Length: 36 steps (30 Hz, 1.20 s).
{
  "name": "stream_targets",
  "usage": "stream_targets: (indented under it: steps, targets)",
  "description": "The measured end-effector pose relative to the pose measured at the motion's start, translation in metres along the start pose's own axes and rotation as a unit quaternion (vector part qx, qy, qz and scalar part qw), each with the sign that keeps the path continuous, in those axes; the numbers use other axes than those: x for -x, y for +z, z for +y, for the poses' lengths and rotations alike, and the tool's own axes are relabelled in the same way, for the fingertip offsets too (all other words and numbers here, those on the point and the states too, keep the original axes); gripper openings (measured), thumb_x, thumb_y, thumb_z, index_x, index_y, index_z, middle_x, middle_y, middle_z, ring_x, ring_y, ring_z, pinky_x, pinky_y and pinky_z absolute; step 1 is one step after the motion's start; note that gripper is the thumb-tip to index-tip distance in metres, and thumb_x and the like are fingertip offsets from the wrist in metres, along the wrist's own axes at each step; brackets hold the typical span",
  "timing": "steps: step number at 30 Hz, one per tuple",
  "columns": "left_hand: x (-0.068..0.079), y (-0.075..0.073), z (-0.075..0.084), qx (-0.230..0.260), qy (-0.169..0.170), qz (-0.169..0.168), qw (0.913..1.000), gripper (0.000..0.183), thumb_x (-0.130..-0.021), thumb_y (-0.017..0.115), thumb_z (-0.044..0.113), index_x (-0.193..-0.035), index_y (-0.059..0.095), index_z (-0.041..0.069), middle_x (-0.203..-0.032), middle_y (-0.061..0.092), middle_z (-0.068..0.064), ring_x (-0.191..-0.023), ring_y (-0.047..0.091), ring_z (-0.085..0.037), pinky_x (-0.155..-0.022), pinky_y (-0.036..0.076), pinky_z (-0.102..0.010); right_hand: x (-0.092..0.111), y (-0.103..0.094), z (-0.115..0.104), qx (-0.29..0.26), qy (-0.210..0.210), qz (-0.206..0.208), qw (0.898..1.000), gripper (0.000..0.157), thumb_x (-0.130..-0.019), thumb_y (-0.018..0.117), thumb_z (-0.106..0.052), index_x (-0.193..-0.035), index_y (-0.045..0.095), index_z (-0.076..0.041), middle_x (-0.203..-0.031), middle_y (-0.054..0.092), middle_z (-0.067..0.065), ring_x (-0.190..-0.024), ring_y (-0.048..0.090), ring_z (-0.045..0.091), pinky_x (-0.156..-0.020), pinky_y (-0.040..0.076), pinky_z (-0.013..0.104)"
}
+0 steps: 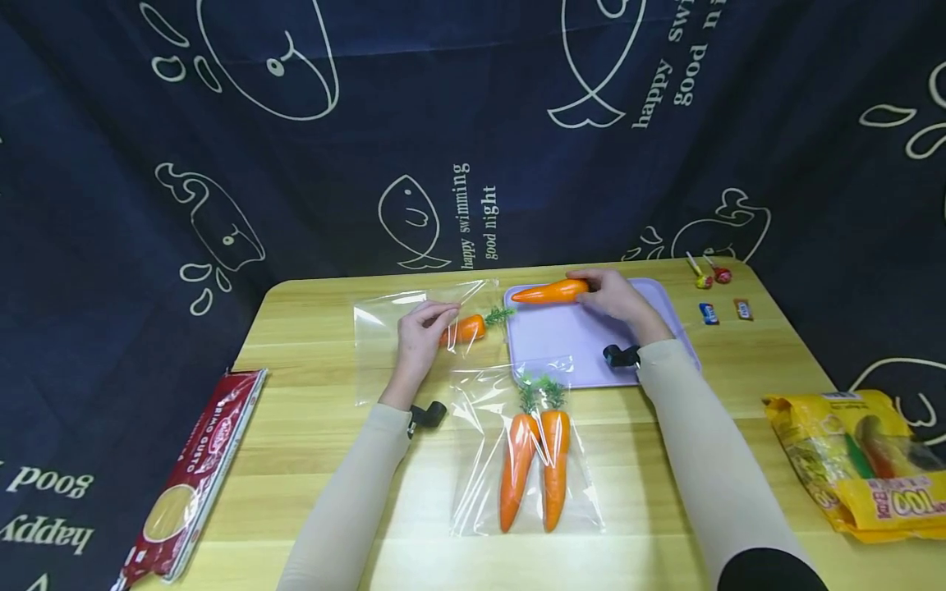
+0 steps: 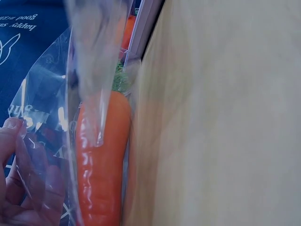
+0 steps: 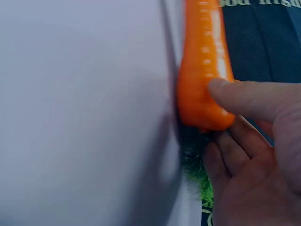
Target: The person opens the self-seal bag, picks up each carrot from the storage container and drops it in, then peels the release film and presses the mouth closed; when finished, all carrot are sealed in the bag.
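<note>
Orange and glossy, one carrot (image 1: pixel 550 292) is pinched by its thick end in my right hand (image 1: pixel 608 294), at the lilac tray's (image 1: pixel 562 349) far edge. My left hand (image 1: pixel 421 335) pinches a clear bag (image 1: pixel 380 328) around another carrot (image 1: pixel 467 330); nearer me, a second bag (image 1: pixel 473 492) holds two more carrots (image 1: pixel 520 472).

In the head view the light is bright and fairly even, with a pale glare on the near middle of the desk (image 1: pixel 424 517) and thin white streaks across the clear bags (image 1: pixel 473 460), while the curtain (image 1: pixel 310 180) behind looks dark. The left wrist view is dimmer, the desk a soft smear and a fold of plastic (image 2: pixel 96 61) blurred at the top, though glints show on the bagged carrot (image 2: pixel 106 179). In the right wrist view a soft shadow crosses the blurred tray (image 3: pixel 70 113), and highlights shine on the bare carrot (image 3: pixel 200 75).
</note>
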State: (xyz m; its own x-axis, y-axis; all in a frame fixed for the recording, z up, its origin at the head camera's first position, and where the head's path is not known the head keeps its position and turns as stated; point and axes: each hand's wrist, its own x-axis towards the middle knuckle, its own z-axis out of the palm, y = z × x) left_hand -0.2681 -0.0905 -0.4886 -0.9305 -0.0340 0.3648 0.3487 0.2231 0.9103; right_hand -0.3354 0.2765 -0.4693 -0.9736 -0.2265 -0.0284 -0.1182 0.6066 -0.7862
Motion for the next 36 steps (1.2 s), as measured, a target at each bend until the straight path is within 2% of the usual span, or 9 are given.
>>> stream_targets:
  steps: [4, 8, 10, 15, 18, 26, 31, 36]
  targets:
    - [-0.001, 0.000, 0.000, -0.002, 0.002, -0.001, 1.0000, 0.013, -0.088, 0.077, 0.018, -0.099, 0.079, 0.012, -0.097, 0.075, -0.001, -0.086, 0.066, -0.013, -0.075, 0.057, -0.019, -0.001, 0.004, -0.003, 0.051, 0.013, 0.011, 0.999, 0.047, -0.093, 0.066, -0.006, -0.139, 0.058, -0.011, -0.144, 0.054, 0.020, -0.129, 0.051, 0.034, -0.115, 0.037, 0.053]
    - [-0.001, 0.000, 0.001, -0.001, 0.001, 0.000, 1.0000, 0.012, -0.088, 0.077, 0.018, -0.099, 0.080, 0.013, -0.097, 0.075, -0.002, -0.087, 0.066, -0.014, -0.076, 0.057, -0.019, 0.001, 0.004, -0.010, 0.068, 0.032, 0.021, 0.997, 0.046, -0.093, 0.067, -0.007, -0.139, 0.059, -0.012, -0.143, 0.054, 0.019, -0.126, 0.051, 0.034, -0.114, 0.038, 0.053]
    - [-0.001, 0.001, 0.002, -0.002, -0.001, 0.000, 1.0000, 0.012, -0.088, 0.076, 0.017, -0.099, 0.080, 0.014, -0.098, 0.075, -0.002, -0.088, 0.066, -0.013, -0.078, 0.057, -0.019, 0.004, 0.003, -0.016, 0.074, 0.029, 0.024, 0.997, 0.047, -0.093, 0.067, -0.007, -0.139, 0.059, -0.011, -0.143, 0.054, 0.019, -0.123, 0.052, 0.035, -0.112, 0.040, 0.053]
    - [-0.002, 0.000, 0.005, 0.000, 0.001, 0.004, 1.0000, 0.012, -0.089, 0.076, 0.018, -0.100, 0.080, 0.015, -0.099, 0.075, -0.001, -0.090, 0.067, -0.013, -0.080, 0.057, -0.019, 0.013, -0.001, -0.039, 0.092, -0.024, 0.046, 0.994, 0.046, -0.091, 0.071, -0.006, -0.136, 0.061, -0.010, -0.141, 0.056, 0.015, -0.122, 0.053, 0.034, -0.108, 0.042, 0.053]
    - [-0.003, -0.001, 0.006, 0.012, 0.010, 0.011, 0.9998, 0.013, -0.088, 0.076, 0.018, -0.100, 0.080, 0.013, -0.099, 0.075, -0.004, -0.088, 0.067, -0.014, -0.078, 0.057, -0.019, 0.018, 0.004, -0.059, 0.102, -0.055, 0.046, 0.992, 0.046, -0.089, 0.071, -0.004, -0.134, 0.062, -0.009, -0.139, 0.058, 0.013, -0.124, 0.053, 0.033, -0.109, 0.042, 0.052]
    - [0.000, -0.002, 0.004, 0.006, 0.017, 0.013, 0.9998, 0.016, -0.089, 0.076, 0.025, -0.101, 0.079, 0.014, -0.100, 0.075, -0.004, -0.088, 0.068, -0.013, -0.078, 0.057, -0.018, 0.013, 0.045, -0.100, 0.139, -0.086, 0.029, 0.986, 0.045, -0.088, 0.073, -0.003, -0.132, 0.065, -0.009, -0.137, 0.061, 0.011, -0.125, 0.055, 0.031, -0.109, 0.044, 0.048]
    - [0.002, -0.001, 0.004, 0.012, 0.014, 0.022, 0.9996, 0.017, -0.088, 0.077, 0.025, -0.100, 0.080, 0.014, -0.100, 0.075, -0.004, -0.087, 0.067, -0.013, -0.076, 0.056, -0.017, 0.003, 0.072, -0.119, 0.161, -0.113, 0.003, 0.980, 0.042, -0.087, 0.074, -0.005, -0.128, 0.067, -0.008, -0.134, 0.064, 0.012, -0.124, 0.057, 0.032, -0.109, 0.045, 0.046]
    - [0.003, 0.002, 0.003, 0.014, 0.010, 0.026, 0.9995, 0.016, -0.088, 0.077, 0.025, -0.100, 0.080, 0.015, -0.101, 0.074, -0.002, -0.086, 0.067, -0.012, -0.075, 0.057, -0.017, -0.005, 0.094, -0.129, 0.176, -0.114, -0.014, 0.978, 0.041, -0.086, 0.075, -0.010, -0.127, 0.068, -0.010, -0.131, 0.067, 0.010, -0.121, 0.060, 0.028, -0.106, 0.049, 0.042]
